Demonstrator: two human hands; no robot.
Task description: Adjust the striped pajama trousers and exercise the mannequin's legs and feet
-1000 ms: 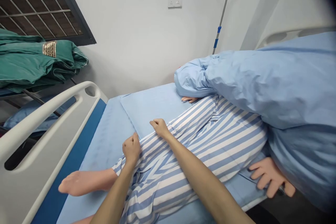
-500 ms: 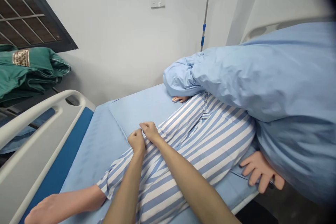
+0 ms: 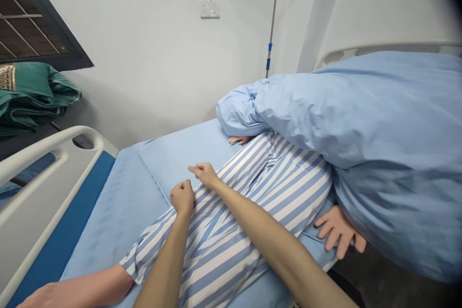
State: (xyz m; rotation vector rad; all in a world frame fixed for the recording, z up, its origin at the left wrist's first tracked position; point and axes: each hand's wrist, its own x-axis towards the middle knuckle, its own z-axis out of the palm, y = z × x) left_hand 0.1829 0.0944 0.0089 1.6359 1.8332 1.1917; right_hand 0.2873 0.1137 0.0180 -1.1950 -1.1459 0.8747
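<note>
Striped blue-and-white trousers [image 3: 224,269] cover the legs of a manikin lying on the bed. My left hand [image 3: 182,198] is a closed fist at the far edge of the trouser leg. Just beyond it and to the right, my right hand [image 3: 204,175] is closed too, with thumb and forefinger together and pointing left. Whatever is inside either hand, if anything, is hidden. The two hands are slightly apart. The manikin's bare foot [image 3: 72,293] lies at the lower left, and its spread hand [image 3: 341,232] rests by the near bed edge.
A light-blue quilt [image 3: 361,110] is bunched over the manikin's upper body. Light-blue sheet [image 3: 126,202] covers the mattress. A white bed-end board [image 3: 43,207] stands on the left, with folded green cloth [image 3: 36,96] behind it. An IV pole [image 3: 273,19] stands by the wall.
My hands have drawn apart a little, the left one shifting leftward and the right hand's fingertips now reaching out to the left. The whole view has turned slightly to the right.
</note>
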